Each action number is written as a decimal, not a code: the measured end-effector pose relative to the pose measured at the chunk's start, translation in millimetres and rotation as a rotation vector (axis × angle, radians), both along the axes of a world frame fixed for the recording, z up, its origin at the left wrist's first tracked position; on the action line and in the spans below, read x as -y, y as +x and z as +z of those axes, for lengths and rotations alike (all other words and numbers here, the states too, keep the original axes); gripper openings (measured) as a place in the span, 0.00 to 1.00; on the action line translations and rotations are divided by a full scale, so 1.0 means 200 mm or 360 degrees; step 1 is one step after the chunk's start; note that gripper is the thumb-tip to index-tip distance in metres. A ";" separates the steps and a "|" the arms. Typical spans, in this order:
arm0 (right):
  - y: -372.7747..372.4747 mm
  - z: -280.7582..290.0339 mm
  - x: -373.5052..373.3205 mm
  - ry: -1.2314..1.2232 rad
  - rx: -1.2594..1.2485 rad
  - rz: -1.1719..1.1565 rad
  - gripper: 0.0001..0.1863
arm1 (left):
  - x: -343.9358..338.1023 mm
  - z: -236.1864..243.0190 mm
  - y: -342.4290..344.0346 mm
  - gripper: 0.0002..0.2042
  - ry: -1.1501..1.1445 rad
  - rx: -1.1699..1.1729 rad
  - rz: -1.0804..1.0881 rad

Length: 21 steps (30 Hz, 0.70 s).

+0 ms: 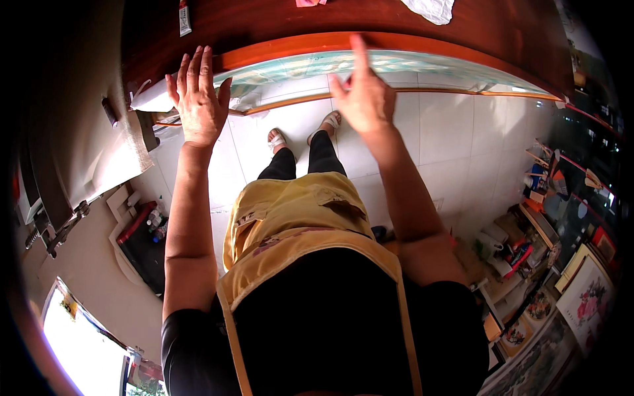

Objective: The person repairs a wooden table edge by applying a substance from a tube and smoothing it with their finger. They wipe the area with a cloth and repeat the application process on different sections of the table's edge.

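Observation:
My left hand [198,109] is held flat with its fingers stretched out at the front edge of a dark red wooden table [277,23]. My right hand [368,102] is at the same edge further right, its index finger extended and thumb apart, the other fingers curled and partly hidden. Neither hand visibly grips anything; whether they touch the edge I cannot tell. Below the edge, between and beyond my hands, runs a long sheet [422,65] with a pale green and white pattern. A thin brown strip [456,91] borders its lower side.
On the tabletop lie a paint tube [184,18], a pink piece [310,2] and a crumpled white paper [432,9]. A beige-covered surface [99,158] with metal clamps [63,228] stands at left. Shelves, boxes and a flower picture [588,303] crowd the right side.

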State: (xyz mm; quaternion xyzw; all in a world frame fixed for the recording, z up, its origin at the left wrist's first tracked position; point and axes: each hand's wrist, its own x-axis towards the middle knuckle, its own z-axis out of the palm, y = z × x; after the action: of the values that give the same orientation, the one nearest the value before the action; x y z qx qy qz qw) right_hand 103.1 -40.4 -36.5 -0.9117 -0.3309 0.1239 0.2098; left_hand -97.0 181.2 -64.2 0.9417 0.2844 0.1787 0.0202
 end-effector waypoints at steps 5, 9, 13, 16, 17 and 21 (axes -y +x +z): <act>0.06 0.07 0.10 0.0028 -0.0096 -0.0204 0.52 | 0.00 -0.02 0.01 0.36 -0.0001 0.0010 -0.0002; 0.00 0.05 0.08 0.0145 -0.0141 0.0004 0.50 | 0.00 -0.02 0.01 0.36 -0.0016 0.0014 -0.0012; -0.05 0.01 0.01 0.0183 -0.0023 0.0237 0.47 | -0.01 -0.02 0.01 0.36 0.0009 0.0008 -0.0020; -0.06 0.01 -0.05 0.0075 0.0045 0.0368 0.44 | -0.01 -0.03 0.01 0.37 0.0017 0.0004 -0.0028; -0.05 0.02 -0.05 0.0034 0.0078 0.0340 0.44 | -0.01 -0.02 0.01 0.37 0.0013 0.0004 -0.0032; 0.05 0.07 0.03 -0.0094 -0.0077 -0.0091 0.46 | 0.00 -0.02 0.00 0.36 0.0015 0.0006 -0.0026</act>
State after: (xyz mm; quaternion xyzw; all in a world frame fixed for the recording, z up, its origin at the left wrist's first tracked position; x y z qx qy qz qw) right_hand 113.7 -46.4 -23.2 -0.9232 -0.2958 0.1497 0.1942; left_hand -96.9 182.0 -68.4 0.9438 0.2757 0.1816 0.0179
